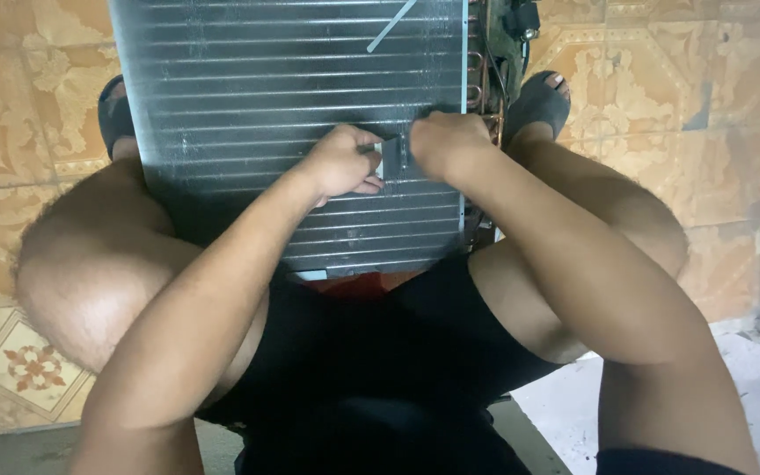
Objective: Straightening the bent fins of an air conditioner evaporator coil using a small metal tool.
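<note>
Between our bent knees we hold a finned coil panel (248, 97), grey metal, leaning against our legs above the tiled floor (10, 132). Our left hand (342, 163) and right hand (443, 143) meet at its middle, both curled closed on a small dark tool (392, 157) pressed onto the fins. Farther away, copper tube bends (484, 84) run along the right edge of the panel, beside our sandal (538, 101).

Both forearms are reaching forward and converging. Left hand (342, 163) is curling, fingers pinching. Right hand (444, 142) is fisting knuckles-up, just beside it.
</note>
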